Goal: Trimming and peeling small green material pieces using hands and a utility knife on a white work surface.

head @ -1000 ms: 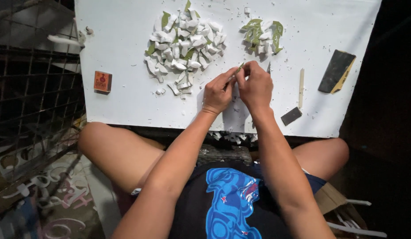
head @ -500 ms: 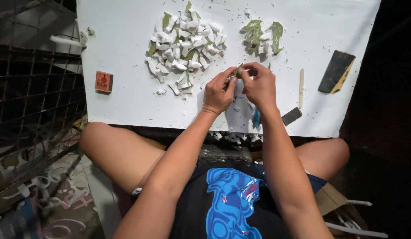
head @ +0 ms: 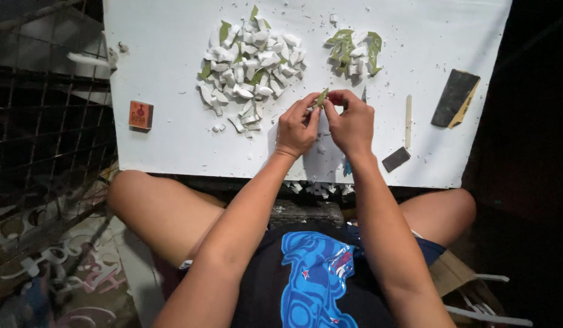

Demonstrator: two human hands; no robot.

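Now both hands, left hand [head: 296,129] and right hand [head: 352,121], have risen slightly, pinching a green shard [head: 322,97]

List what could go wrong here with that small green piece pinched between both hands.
1. The green piece is held only by the fingertips of the left hand and right hand, so it might slip or snap.
2. Broken chips could scatter into the large white pile nearby.
3. Fragments may fall off the white board's near edge.

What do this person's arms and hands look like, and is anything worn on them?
Both arms are bare from shoulder to wrist: no sleeves reach them. The left hand and right hand wear no gloves, and no rings, watch or bracelets show. The fingernails are short. The only clothing nearby is a black shirt with a blue print.
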